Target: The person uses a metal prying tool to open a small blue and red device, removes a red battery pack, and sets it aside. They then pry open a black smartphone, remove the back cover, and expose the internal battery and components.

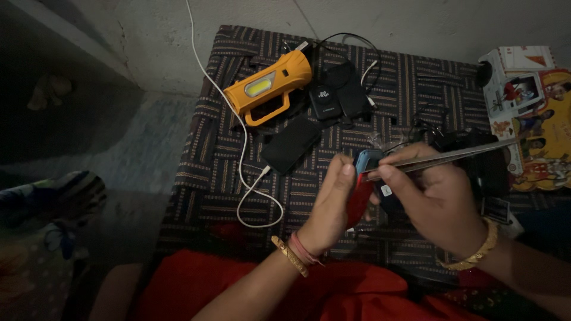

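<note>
Gripping a phone (364, 178) and tweezers (443, 158), both hands hover mid-table (202, 178)

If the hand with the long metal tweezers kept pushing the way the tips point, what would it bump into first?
Probably the small red and blue device held in the left hand; the tweezers in the right hand already point at it.

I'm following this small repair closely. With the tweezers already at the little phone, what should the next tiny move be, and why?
Probably ease the tweezers tip a little deeper into the top edge of the small phone. The right hand holds them with the tip at that blue edge, and the left hand cradles the red-sided body steady. What the tip touches is too dark to tell.
</note>
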